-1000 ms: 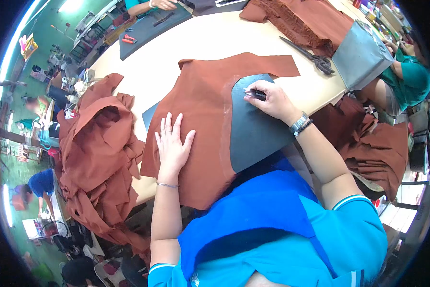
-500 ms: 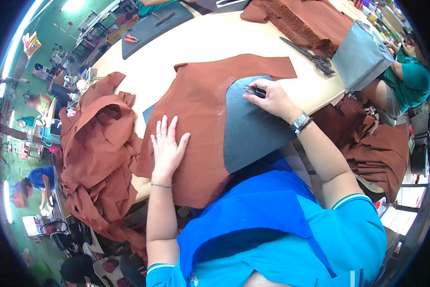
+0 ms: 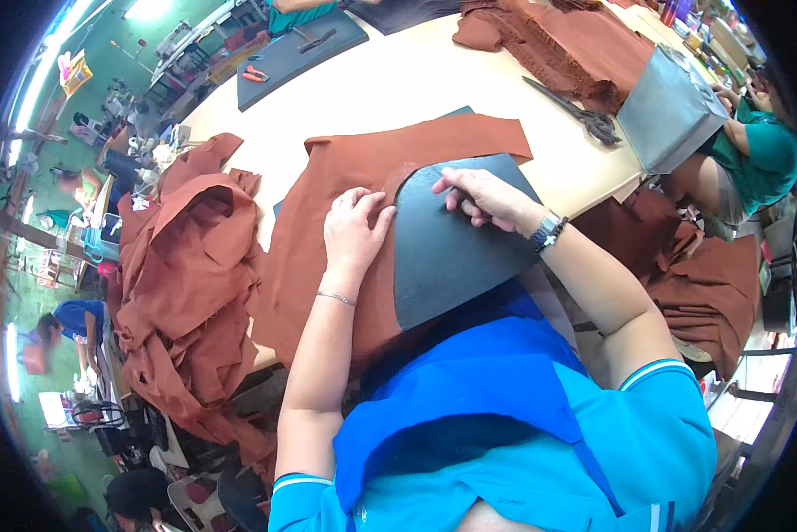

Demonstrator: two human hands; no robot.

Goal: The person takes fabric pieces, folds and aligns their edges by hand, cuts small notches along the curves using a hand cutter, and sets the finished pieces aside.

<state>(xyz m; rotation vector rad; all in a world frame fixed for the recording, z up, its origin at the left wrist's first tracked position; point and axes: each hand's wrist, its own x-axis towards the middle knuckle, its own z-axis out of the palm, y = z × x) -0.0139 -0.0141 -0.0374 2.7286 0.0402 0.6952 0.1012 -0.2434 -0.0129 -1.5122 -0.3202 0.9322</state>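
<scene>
A flat reddish-brown fabric piece [image 3: 327, 208] with a curved cut-out edge lies over a dark board [image 3: 469, 257]. My left hand [image 3: 356, 232] rests on the fabric beside that curve, its fingers bent and the thumb close to the index finger at the edge. Above the bare part of the board is my right hand [image 3: 489, 199], its index finger reaching forward and the other fingers curled in. Whatever those curled fingers hold is mostly hidden in the palm. A pale chalky mark [image 3: 400, 173] runs near the curved edge.
Crumpled brown fabric [image 3: 185, 293] is heaped at the left. Large dark scissors [image 3: 584, 115] lie near a grey metal box [image 3: 669, 111] and more brown cloth [image 3: 558, 49]. Red-handled snips [image 3: 255, 74] sit on a dark board [image 3: 305, 55]. A person in green [image 3: 762, 160] sits at right.
My left hand went from lying flat to bent fingers at the curved edge. The fabric shifted left. My right hand drew back slightly, and the dark tool in it no longer shows clearly.
</scene>
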